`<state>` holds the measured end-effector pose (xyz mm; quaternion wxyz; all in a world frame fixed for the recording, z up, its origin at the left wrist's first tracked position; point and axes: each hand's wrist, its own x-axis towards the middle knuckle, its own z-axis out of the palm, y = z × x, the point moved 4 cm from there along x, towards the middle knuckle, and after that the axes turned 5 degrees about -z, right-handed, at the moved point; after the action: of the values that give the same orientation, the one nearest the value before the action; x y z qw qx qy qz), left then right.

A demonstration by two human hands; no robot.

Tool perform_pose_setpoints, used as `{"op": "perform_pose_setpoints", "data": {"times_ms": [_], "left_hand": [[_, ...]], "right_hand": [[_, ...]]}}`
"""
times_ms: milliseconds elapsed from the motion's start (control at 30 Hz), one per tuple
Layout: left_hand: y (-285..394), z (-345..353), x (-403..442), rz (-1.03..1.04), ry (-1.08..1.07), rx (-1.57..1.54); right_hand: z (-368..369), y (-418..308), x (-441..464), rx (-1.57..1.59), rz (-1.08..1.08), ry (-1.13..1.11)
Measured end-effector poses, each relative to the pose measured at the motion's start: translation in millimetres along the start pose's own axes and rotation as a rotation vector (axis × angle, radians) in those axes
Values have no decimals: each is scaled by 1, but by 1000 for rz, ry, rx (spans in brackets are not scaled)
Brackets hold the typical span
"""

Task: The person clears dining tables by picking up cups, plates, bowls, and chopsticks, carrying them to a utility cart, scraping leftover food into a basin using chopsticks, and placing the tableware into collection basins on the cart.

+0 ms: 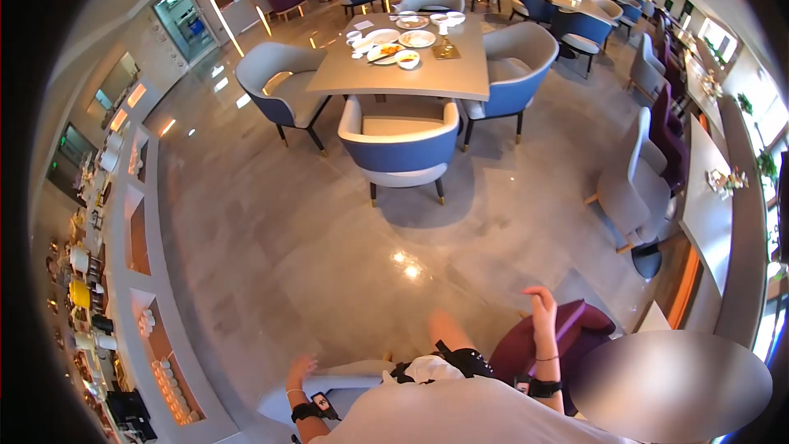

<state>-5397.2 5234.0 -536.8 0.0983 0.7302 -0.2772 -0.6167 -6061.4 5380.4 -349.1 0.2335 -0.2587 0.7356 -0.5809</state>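
My left hand (302, 368) is low in the view, slightly smeared, its fingers apart and nothing in it. It is nearest a pale blue-grey chair (283, 395). Raised on the other side, my right hand (542, 306) is empty, with fingers bent forward and not closed on anything. Beside and behind it stands a maroon chair (588, 318). Black straps with small devices sit on both wrists. Further ahead, apart from both hands, a table (345, 74) bears used plates (417, 38), a bowl (407, 59) and several cups.
Blue-and-grey chairs (399, 148) surround that table, one directly ahead. A buffet counter (177, 321) with dishware runs along the left. Window-side tables (705, 205) and grey chairs (633, 189) line the right. More dining tables stand at the back. A blurred oval covers the lower right.
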Motion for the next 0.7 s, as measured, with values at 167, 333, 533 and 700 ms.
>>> {"op": "perform_pose_setpoints", "data": {"times_ms": [167, 333, 533, 700], "left_hand": [[184, -15, 67, 594, 275, 220], [327, 76, 80, 597, 250, 302], [354, 75, 90, 56, -317, 50], [228, -67, 154, 312, 272, -272]], "right_hand": [[4, 43, 68, -11, -59, 182], [80, 42, 172, -32, 87, 150], [304, -60, 275, 122, -144, -183], [506, -123, 328, 28, -204, -719]]}}
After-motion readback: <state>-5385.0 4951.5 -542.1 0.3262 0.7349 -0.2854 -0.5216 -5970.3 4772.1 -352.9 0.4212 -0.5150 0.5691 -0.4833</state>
